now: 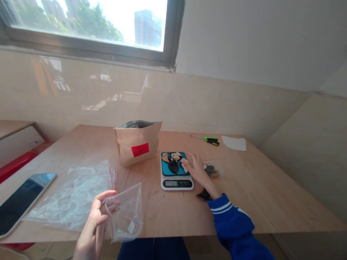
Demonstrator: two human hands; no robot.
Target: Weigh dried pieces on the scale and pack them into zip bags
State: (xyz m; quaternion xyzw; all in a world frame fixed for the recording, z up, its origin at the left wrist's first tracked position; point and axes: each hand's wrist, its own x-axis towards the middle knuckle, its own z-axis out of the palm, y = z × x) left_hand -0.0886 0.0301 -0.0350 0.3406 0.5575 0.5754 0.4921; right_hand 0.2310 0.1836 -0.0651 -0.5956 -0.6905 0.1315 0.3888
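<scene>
My left hand (pixel 95 217) is closed on the edge of a small clear zip-lock bag (pixel 128 213) with a red seal line, held up near the table's front edge. A small white tag-like patch shows inside this bag. A kitchen scale (pixel 176 183) with a blue plate stands in the middle. Several dried black-and-tan pieces, like dried wood ear fungus (pixel 173 167), lie on its plate. My right hand (pixel 197 169) reaches over the plate's right side, fingers curled against a pale piece (pixel 185 165); the exact grip is partly hidden.
An open brown paper pouch (pixel 137 145) with a red label stands behind left. Clear plastic bags (pixel 74 194) and a tablet (pixel 17 203) lie left. Right of the scale are a filled clear bag (pixel 214 171) and a dark piece (pixel 204 195). Behind are screwdrivers (pixel 212 141) and white paper (pixel 233 143).
</scene>
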